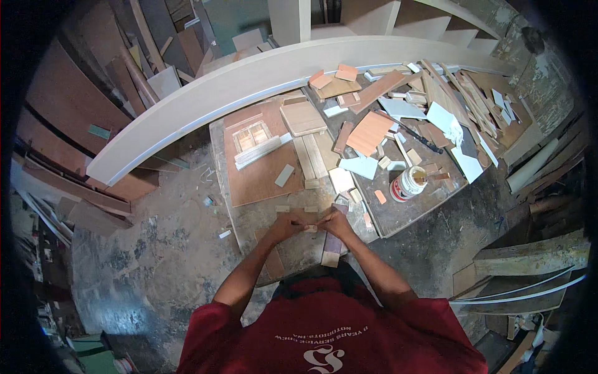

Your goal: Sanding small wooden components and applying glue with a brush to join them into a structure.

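My left hand [288, 225] and my right hand [334, 222] meet over the near edge of the workbench [249, 223]. Between their fingertips they pinch a small light wooden block [310, 228], partly hidden by the fingers. Pale wood strips lie just beyond the hands. To the right, under my right wrist, a longer wooden block [331, 249] with a dark purplish face rests on the bench. Beside my left forearm a thin brown board piece [273, 262] lies flat.
A reddish plywood sheet [261, 177] carries a small slatted wooden piece [252, 138]. On the right, an open white jar [405, 186] with a brush stands among offcuts. A long curved pale panel [205, 93] borders the bench's far side. Boards lean at the left.
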Demonstrator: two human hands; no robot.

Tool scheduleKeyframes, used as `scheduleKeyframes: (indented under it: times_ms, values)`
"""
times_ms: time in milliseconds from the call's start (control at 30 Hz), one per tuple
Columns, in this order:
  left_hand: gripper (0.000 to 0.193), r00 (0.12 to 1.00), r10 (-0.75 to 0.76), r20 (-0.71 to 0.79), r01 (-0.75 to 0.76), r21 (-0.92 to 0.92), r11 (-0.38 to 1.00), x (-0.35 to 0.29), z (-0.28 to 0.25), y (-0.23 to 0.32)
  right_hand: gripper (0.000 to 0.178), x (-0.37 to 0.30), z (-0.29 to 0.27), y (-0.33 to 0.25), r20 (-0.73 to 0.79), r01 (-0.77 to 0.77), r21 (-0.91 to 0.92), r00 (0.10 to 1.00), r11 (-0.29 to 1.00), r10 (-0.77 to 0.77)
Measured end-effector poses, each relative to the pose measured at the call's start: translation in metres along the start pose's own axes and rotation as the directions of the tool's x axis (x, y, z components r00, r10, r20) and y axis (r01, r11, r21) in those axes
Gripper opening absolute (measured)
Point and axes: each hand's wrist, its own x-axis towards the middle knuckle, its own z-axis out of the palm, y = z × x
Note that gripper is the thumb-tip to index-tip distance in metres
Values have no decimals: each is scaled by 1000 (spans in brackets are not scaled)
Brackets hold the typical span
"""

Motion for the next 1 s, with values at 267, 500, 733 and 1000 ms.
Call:
scheduleKeyframes:
  times_ms: [267, 500, 733, 1000]
  values:
    - [29, 989, 30, -147, -22, 54, 998, -12, 1, 33, 15, 4, -16, 25, 99, 96, 269, 987, 958, -127]
    - [31, 734, -79, -674, 77, -33, 996, -63, 7, 0, 22, -45, -20, 2, -256, 16, 269, 965, 963, 55]
    - [64, 766, -299, -569, 218, -207, 954, -53, 11, -19, 43, -18, 11, 10, -168, 96, 338, 985, 936, -41]
    - [69, 827, -313, -466, 242, -207, 948, -44, 14, -18, 47, 0, 26, 16, -199, 55, 241, 980, 969, -6]
